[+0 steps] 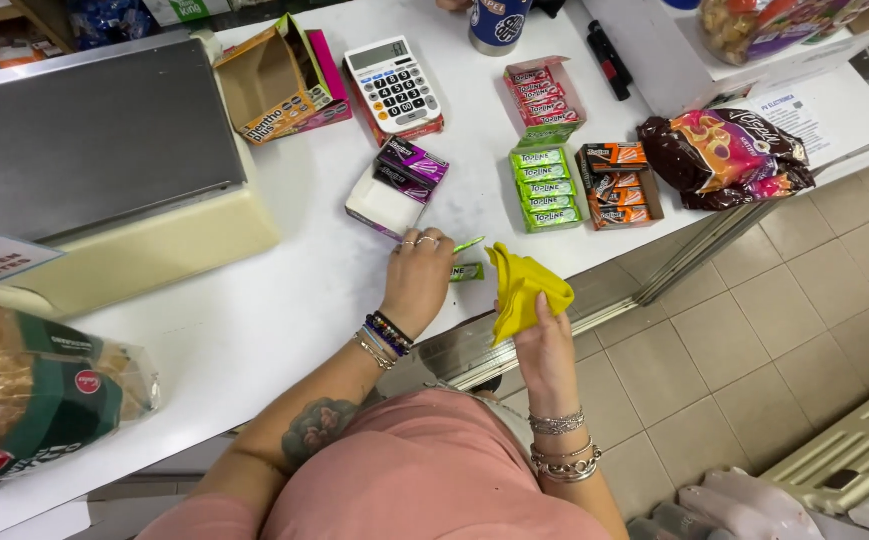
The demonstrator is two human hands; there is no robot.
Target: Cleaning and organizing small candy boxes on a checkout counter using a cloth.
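My left hand (420, 275) rests on the white counter (285, 300), fingers closed around small green gum packs (468, 270) that stick out to its right. My right hand (545, 340) grips a crumpled yellow cloth (520, 285) just off the counter's front edge, close beside the left hand. Just ahead of the left hand lies a white and purple gum box (395, 185). Farther right sit a green gum display box (545, 188) and an orange one (617, 185).
A calculator (395, 85), an open cardboard box (275, 85) and a red gum box (545, 95) lie at the back. A grey scale (95, 140) stands left, a bread bag (35, 395) near left, a brown snack bag (725, 155) right. Tiled floor lies below right.
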